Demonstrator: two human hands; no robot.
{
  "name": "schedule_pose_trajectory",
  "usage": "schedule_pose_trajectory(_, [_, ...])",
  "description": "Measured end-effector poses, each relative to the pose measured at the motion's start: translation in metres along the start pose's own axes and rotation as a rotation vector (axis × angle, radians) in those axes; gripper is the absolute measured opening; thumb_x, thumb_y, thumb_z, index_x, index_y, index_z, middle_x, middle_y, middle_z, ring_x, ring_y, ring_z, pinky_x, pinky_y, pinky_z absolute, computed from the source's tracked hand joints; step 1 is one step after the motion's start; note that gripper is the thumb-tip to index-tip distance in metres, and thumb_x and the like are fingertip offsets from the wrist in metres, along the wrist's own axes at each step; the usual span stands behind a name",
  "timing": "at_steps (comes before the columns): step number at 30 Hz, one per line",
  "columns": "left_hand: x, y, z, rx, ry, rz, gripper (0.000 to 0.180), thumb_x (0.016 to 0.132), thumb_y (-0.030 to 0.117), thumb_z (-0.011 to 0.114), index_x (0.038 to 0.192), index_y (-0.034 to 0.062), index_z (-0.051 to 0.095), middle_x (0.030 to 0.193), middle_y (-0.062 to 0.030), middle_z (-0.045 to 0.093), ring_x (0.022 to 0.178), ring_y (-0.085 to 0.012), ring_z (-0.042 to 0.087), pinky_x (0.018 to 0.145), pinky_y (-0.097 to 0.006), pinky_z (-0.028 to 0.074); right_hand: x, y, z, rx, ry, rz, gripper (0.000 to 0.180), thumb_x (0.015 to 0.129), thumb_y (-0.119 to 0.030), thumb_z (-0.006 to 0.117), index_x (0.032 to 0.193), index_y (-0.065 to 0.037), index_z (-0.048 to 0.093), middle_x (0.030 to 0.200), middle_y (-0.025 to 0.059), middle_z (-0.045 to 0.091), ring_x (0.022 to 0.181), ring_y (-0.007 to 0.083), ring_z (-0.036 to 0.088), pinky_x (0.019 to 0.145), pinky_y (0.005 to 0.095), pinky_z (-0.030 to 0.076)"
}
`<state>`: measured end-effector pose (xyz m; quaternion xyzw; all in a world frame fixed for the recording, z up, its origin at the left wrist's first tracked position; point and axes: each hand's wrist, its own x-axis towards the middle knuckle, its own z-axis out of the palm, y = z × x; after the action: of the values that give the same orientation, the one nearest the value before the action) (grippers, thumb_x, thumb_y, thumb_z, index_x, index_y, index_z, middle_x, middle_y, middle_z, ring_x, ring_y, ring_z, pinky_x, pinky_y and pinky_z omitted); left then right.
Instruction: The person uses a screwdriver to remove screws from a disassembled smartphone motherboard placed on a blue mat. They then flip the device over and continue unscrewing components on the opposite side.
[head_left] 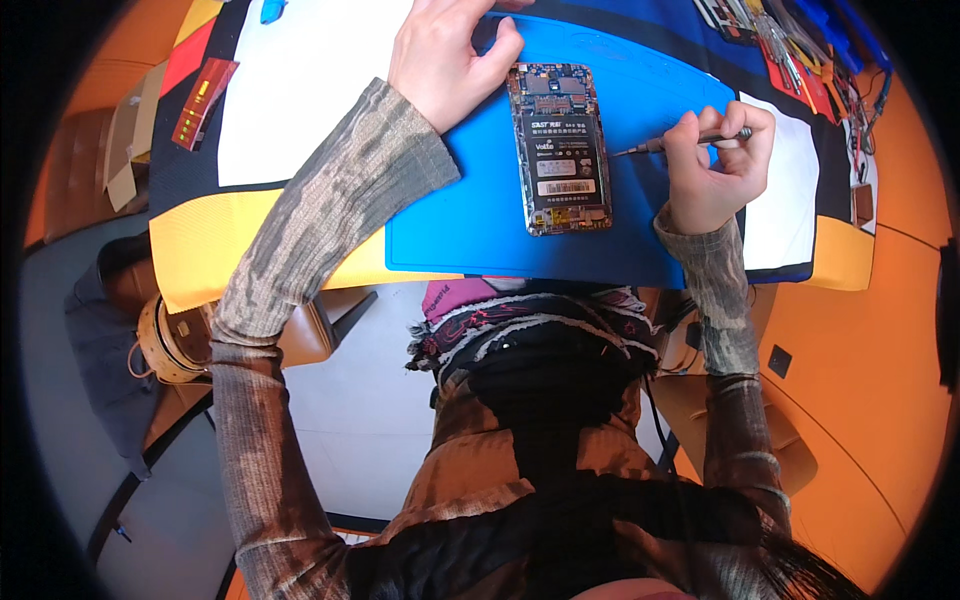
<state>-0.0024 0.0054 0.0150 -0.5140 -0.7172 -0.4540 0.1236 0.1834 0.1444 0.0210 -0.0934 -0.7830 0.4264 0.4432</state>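
Observation:
An opened smartphone [560, 150] lies on a blue work mat [450, 240], its circuit board bare at the top and a black battery [563, 160] filling the middle. My right hand [718, 165] is closed around a slim precision screwdriver [655, 147]. The tool's thin tip points left, close to the phone's right edge; whether it touches cannot be made out. My left hand [447, 55] is by the phone's upper left corner, thumb held apart from the fingers. Its fingertips run partly out at the top edge, and nothing shows in its grasp.
White sheets [290, 100] lie left and right of the mat on a table with a yellow front edge [220, 250]. A red strip [205, 103] is at the left. Hand tools [785, 60] and wires crowd the far right. A cardboard box [130, 140] stands beyond the table's left side.

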Motion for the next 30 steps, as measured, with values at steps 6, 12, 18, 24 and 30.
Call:
schedule_pose_trajectory(6, [0.0,0.0,0.002,-0.049,0.008,-0.028,0.019,0.08,0.006,0.057,0.099,0.0045,0.062,0.091,-0.0142,0.063,0.086,-0.0276,0.062,0.079,-0.035,0.049,-0.004,0.001,-0.002,-0.086,-0.03,-0.048,0.028,0.078,0.011,0.06,0.089,-0.004,0.039,0.058,-0.0038,0.042,0.049,-0.0011,0.031,0.044,0.0154,0.027])
schedule_pose_trajectory(12, [-0.001,-0.003,0.004,-0.066,0.025,-0.017,0.018,0.08,0.006,0.056,0.097,0.0044,0.062,0.089,-0.0135,0.063,0.084,-0.0269,0.062,0.078,-0.034,0.049,-0.005,0.001,0.0,-0.122,-0.053,-0.109,0.029,0.078,0.011,0.06,0.089,-0.004,0.039,0.056,-0.004,0.042,0.047,-0.0008,0.032,0.043,0.0153,0.027])
schedule_pose_trajectory(18, [-0.001,0.003,-0.001,-0.022,-0.009,-0.054,0.019,0.08,0.007,0.056,0.098,0.0056,0.062,0.086,-0.0127,0.062,0.078,-0.0239,0.061,0.073,-0.033,0.049,-0.006,0.004,0.0,-0.125,-0.065,-0.162,0.028,0.077,0.011,0.062,0.088,-0.004,0.04,0.057,-0.0032,0.045,0.047,-0.0017,0.035,0.041,0.0143,0.027])
schedule_pose_trajectory(24, [0.0,0.005,-0.002,-0.051,-0.037,-0.104,0.019,0.082,0.009,0.056,0.099,0.007,0.062,0.085,-0.0114,0.062,0.074,-0.0214,0.059,0.07,-0.032,0.049,-0.006,0.006,-0.003,-0.148,-0.102,-0.22,0.027,0.078,0.009,0.063,0.088,-0.003,0.041,0.059,-0.0021,0.047,0.047,-0.0014,0.037,0.041,0.0143,0.028])
schedule_pose_trajectory(30, [-0.001,0.002,0.0,-0.038,-0.03,-0.099,0.019,0.082,0.01,0.056,0.1,0.0073,0.062,0.084,-0.011,0.062,0.073,-0.0214,0.059,0.07,-0.032,0.049,0.003,0.011,0.001,-0.023,-0.189,-0.389,0.031,0.078,0.007,0.065,0.094,-0.002,0.04,0.065,-0.0001,0.046,0.049,0.0017,0.035,0.043,0.0163,0.028])
